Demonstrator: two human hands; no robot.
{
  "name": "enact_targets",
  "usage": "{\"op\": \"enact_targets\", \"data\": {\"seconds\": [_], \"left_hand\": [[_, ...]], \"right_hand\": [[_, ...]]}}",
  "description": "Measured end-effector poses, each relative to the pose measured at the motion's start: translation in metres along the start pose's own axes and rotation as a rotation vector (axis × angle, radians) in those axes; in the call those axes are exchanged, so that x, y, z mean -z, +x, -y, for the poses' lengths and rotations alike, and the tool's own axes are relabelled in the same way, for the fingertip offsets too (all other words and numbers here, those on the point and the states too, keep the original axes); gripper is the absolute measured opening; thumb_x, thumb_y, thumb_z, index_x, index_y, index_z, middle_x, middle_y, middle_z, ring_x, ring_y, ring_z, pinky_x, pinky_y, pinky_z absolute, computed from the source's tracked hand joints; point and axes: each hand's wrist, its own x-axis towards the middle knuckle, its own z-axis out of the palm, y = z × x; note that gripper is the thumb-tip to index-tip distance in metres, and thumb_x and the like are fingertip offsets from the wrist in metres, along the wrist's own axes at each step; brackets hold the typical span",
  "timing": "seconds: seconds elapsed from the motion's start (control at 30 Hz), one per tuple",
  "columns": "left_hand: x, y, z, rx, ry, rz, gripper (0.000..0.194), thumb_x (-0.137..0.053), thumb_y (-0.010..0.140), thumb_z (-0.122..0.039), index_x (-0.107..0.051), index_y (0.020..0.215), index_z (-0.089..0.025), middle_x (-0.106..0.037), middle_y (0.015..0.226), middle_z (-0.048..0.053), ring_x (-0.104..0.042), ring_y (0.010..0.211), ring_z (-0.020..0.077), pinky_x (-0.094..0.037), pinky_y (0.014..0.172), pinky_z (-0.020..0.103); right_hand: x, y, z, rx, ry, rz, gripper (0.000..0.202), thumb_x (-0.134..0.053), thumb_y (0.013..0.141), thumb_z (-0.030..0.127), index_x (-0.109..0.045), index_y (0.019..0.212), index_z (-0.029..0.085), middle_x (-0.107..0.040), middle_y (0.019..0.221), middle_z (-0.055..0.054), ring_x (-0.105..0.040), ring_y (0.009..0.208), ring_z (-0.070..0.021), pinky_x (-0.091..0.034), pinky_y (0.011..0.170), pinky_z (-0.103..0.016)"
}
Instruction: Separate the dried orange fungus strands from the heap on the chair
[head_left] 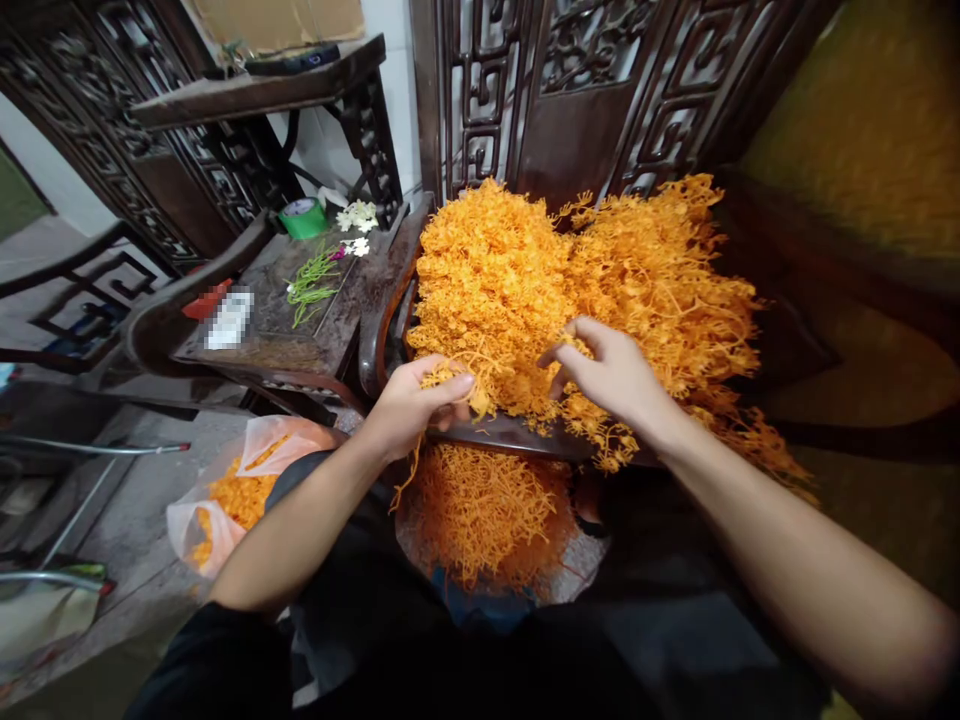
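Thin orange branching sprigs (487, 270) are heaped high on a dark wooden chair seat, whose front edge (525, 437) shows below the heap. My left hand (420, 400) is closed at the heap's front left, thumb pressed over a small bunch of orange sprigs (480, 380). One loose strand hangs beneath that hand. My right hand (604, 365) reaches against the front of the heap, its fingers bent and apart. Nothing plainly shows in its grasp, though the fingertips partly blend into the sprigs.
Below the seat, between my legs, orange stems (487, 515) fill a bag. Another translucent bag (285, 435) with orange pieces sits on the floor at left. A left-hand wooden seat (285, 300) bears green tape (303, 218), green stems (311, 285) and white flowers (358, 215).
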Motion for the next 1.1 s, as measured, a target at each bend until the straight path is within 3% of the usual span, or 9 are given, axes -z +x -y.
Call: {"op": "enact_targets", "data": {"seconds": [0.2,0.3,0.47,0.53,0.7,0.77,0.93,1.03,1.1], "left_hand": [[-0.005,0.025,0.0,-0.081,-0.237,-0.048,0.04,-0.09,0.072,-0.035,-0.063,0.092,-0.012,-0.069,0.08,0.002,-0.068,0.066,0.0098,-0.052,0.057,0.02],[-0.008,0.03,0.002,-0.106,-0.261,-0.015,0.041,-0.09,0.073,-0.035,-0.063,0.093,-0.011,-0.071,0.078,0.004,-0.069,0.066,0.0112,-0.055,0.06,0.021],[-0.012,0.029,0.003,-0.136,-0.242,-0.015,0.044,-0.091,0.07,-0.037,-0.064,0.095,-0.012,-0.072,0.077,0.003,-0.073,0.069,0.0139,-0.059,0.067,0.024],[-0.014,0.028,0.005,-0.169,-0.189,-0.062,0.046,-0.092,0.069,-0.039,-0.064,0.094,-0.012,-0.072,0.075,0.003,-0.072,0.066,0.0143,-0.06,0.066,0.026],[-0.022,0.029,0.009,-0.273,-0.019,-0.228,0.039,-0.086,0.073,-0.041,-0.067,0.09,-0.012,-0.068,0.058,0.001,-0.064,0.048,0.0129,-0.052,0.05,0.024],[-0.023,0.03,0.008,-0.235,-0.06,-0.23,0.036,-0.087,0.07,-0.037,-0.067,0.085,-0.011,-0.069,0.061,0.002,-0.063,0.048,0.0121,-0.049,0.047,0.023],[-0.014,0.028,-0.002,-0.21,-0.197,-0.266,0.026,-0.084,0.072,-0.025,-0.065,0.082,-0.012,-0.071,0.07,0.003,-0.059,0.048,0.0073,-0.044,0.045,0.02],[-0.011,0.026,-0.005,-0.144,-0.225,-0.203,0.02,-0.081,0.078,-0.022,-0.067,0.086,-0.01,-0.073,0.08,0.006,-0.064,0.059,0.0086,-0.048,0.051,0.02],[-0.012,0.026,-0.005,-0.104,-0.27,-0.159,0.02,-0.081,0.079,-0.017,-0.068,0.092,-0.01,-0.075,0.092,0.01,-0.07,0.073,0.0122,-0.053,0.061,0.022]], "right_hand": [[-0.016,-0.013,0.023,0.217,0.205,0.417,0.039,-0.055,0.099,0.053,-0.064,0.081,0.02,-0.067,0.057,0.0,-0.055,0.055,-0.0131,-0.04,0.06,-0.029],[-0.018,-0.011,0.027,0.292,0.268,0.494,0.043,-0.053,0.1,0.055,-0.067,0.081,0.019,-0.066,0.056,0.0,-0.055,0.055,-0.0126,-0.042,0.062,-0.028],[-0.021,-0.013,0.033,0.217,0.19,0.429,0.042,-0.051,0.1,0.057,-0.069,0.108,0.02,-0.065,0.054,0.002,-0.05,0.043,-0.0133,-0.039,0.052,-0.029],[-0.022,-0.016,0.034,0.24,0.168,0.389,0.039,-0.051,0.1,0.055,-0.067,0.105,0.02,-0.064,0.054,0.002,-0.053,0.045,-0.0149,-0.043,0.055,-0.03],[-0.026,-0.016,0.027,0.406,-0.166,-0.105,0.027,-0.053,0.098,0.041,-0.063,0.086,0.02,-0.072,0.078,-0.009,-0.067,0.072,-0.0226,-0.047,0.073,-0.035],[-0.025,-0.008,0.019,0.426,-0.283,-0.21,0.023,-0.053,0.097,0.038,-0.062,0.087,0.019,-0.072,0.083,-0.011,-0.067,0.076,-0.0249,-0.047,0.074,-0.036],[0.005,0.018,-0.004,0.171,-0.348,-0.401,0.02,-0.052,0.093,0.035,-0.062,0.088,0.019,-0.071,0.071,-0.011,-0.059,0.058,-0.0228,-0.043,0.063,-0.037],[0.024,0.017,-0.006,-0.036,-0.181,-0.359,0.018,-0.061,0.088,0.04,-0.062,0.089,0.022,-0.07,0.062,-0.005,-0.052,0.047,-0.0188,-0.039,0.055,-0.034],[0.027,0.008,0.0,-0.068,-0.066,-0.302,0.016,-0.066,0.083,0.038,-0.06,0.084,0.023,-0.071,0.062,-0.003,-0.053,0.048,-0.018,-0.037,0.051,-0.032]]}}
